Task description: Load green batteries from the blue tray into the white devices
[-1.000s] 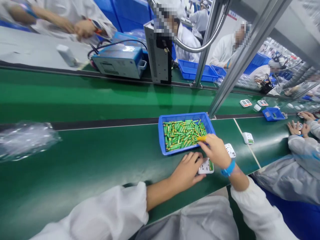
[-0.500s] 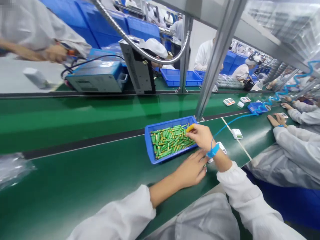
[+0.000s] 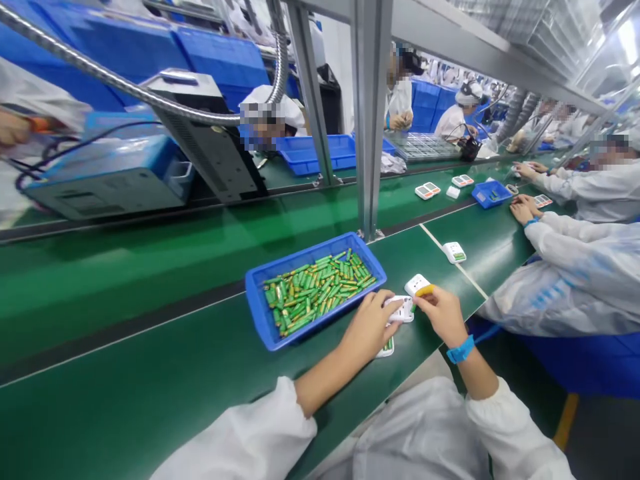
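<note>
My left hand (image 3: 371,321) grips a small white plastic device (image 3: 404,311) by its sides, its back with openings facing up. At that device's right end is my right hand (image 3: 441,315), thumb and finger pinched on a green battery (image 3: 413,307), mostly hidden. Something yellow, perhaps a finger cot, covers one right fingertip, and a blue band (image 3: 461,349) circles that wrist. Another white device (image 3: 416,284) lies just behind. Under my left hand, a third device (image 3: 387,348) shows green batteries inside. Left of my hands, a blue bin (image 3: 260,313) holds many green batteries (image 3: 320,287).
A white device with batteries (image 3: 454,253) lies by a white line on the green bench. A metal post (image 3: 369,133) rises behind the bin. Farther right are a small blue tray (image 3: 491,193) and a co-worker's hands (image 3: 524,208). Boxy blue equipment (image 3: 115,170) stands across the belt.
My right hand has moved from the battery bin down to the white device. My left hand now visibly holds that device. The camera view has turned to the right.
</note>
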A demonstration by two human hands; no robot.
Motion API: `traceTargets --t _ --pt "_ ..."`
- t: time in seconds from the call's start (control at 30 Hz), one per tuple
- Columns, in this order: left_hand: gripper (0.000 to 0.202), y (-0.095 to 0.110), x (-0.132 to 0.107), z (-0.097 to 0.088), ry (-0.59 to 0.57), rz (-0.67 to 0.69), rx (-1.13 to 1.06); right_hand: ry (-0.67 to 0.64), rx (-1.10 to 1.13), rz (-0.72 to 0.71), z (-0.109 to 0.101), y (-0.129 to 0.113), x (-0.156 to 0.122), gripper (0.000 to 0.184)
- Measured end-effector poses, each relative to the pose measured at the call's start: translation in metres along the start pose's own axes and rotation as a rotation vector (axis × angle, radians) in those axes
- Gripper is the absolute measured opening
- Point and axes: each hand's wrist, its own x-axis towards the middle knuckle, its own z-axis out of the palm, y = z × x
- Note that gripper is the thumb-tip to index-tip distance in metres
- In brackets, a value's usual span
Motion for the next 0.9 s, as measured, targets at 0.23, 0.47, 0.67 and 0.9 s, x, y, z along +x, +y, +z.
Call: traceTargets --t 0.23,0.47,0.67,0.9 --pt "0.043 0.002 -0.005 0.004 0.064 -0.064 -0.048 -0.041 -0.271 -0.184 0.013 -0.011 0.003 0.011" --pt "0.042 0.011 -0.006 -0.002 0.029 -0.119 -0.008 0.012 -0.365 -0.358 0.029 -0.012 -0.036 0.032" --pt "0.043 0.014 -0.005 -0.008 0.013 -0.135 -0.027 0.044 -0.347 -0.363 0.029 -0.014 -0.055 0.036" --pt "0.043 0.017 -0.004 -0.011 0.021 -0.147 -0.025 -0.181 -0.315 -0.488 0.025 -0.059 0.017 0.028"
